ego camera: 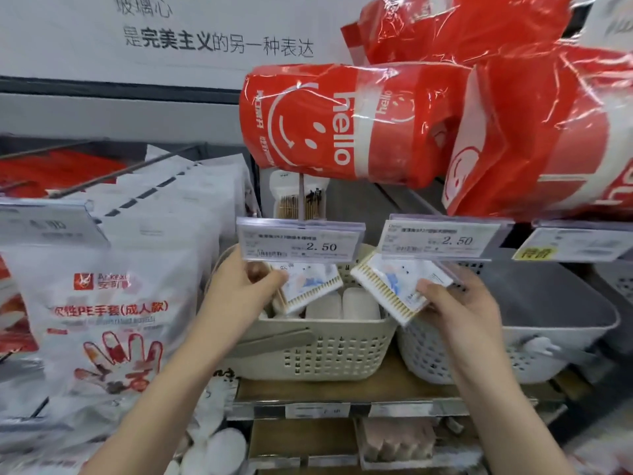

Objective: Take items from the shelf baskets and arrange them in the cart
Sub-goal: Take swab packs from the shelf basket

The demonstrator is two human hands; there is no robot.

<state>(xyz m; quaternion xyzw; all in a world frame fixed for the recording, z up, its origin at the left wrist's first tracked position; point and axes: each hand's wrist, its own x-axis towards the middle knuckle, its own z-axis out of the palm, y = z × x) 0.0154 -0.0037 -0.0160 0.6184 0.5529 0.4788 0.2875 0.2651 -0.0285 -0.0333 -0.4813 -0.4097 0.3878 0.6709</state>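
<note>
My left hand (239,286) pinches a flat pack of cotton swabs (310,284) above the beige shelf basket (308,351). My right hand (459,303) grips a second, similar swab pack (394,286) over the gap between the beige basket and the white basket (513,358) to its right. White rolls (342,305) stand inside the beige basket under the packs. The cart is out of view.
Two price tags reading 2.50 (301,243) (442,240) hang just above the hands. Red "hello" bags (342,121) hang overhead on the right. White glove packs (102,320) hang at the left. A lower shelf (342,440) holds more goods.
</note>
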